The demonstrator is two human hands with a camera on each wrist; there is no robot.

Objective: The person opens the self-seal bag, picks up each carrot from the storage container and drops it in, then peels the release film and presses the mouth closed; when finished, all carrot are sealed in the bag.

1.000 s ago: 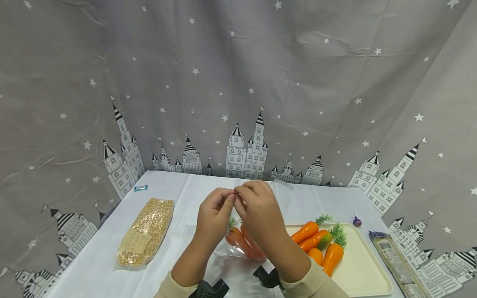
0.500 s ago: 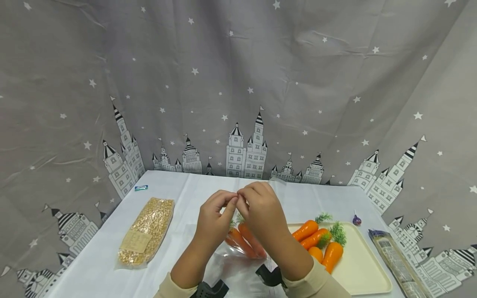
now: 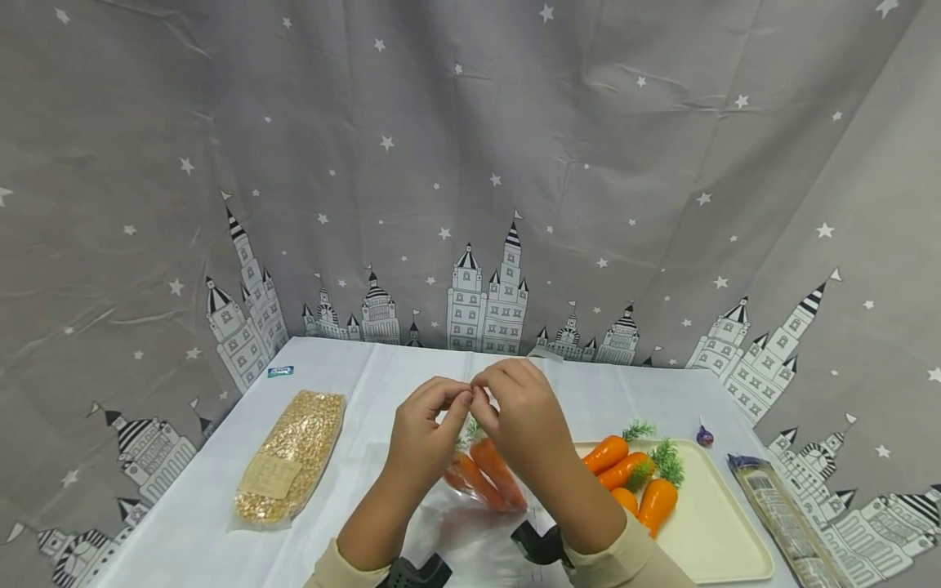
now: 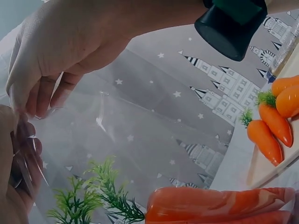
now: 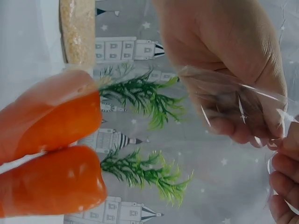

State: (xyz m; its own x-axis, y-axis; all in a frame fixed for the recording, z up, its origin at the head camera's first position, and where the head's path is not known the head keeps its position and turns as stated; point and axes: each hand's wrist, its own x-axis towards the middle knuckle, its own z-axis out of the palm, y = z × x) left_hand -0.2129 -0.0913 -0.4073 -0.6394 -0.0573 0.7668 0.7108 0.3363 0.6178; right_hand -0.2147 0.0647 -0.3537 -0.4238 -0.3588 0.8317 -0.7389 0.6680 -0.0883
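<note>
A clear plastic bag (image 5: 238,100) hangs upright between my two hands, with two orange carrots (image 5: 51,182) with green leafy tops inside it. My left hand (image 3: 421,433) pinches the bag's upper edge between thumb and fingers. Right beside it, my right hand (image 3: 525,420) pinches the same edge, fingertips meeting the left ones. In the left wrist view the film stretches from the fingertips down over the leafy tops (image 4: 107,182). From the head view my hands and forearms hide part of the bag.
To the right, a cream tray (image 3: 724,531) holds several more carrots (image 3: 657,505). Behind it lies a small purple item (image 3: 704,437); a long packet (image 3: 787,518) lies at the table's right edge. On the left are a bag of yellow kernels (image 3: 294,457) and a small blue-green packet (image 3: 280,371).
Both hands have come slightly lower and to the right, still pinching the bag's edge. The carrots in the bag show a little more between the hands.
</note>
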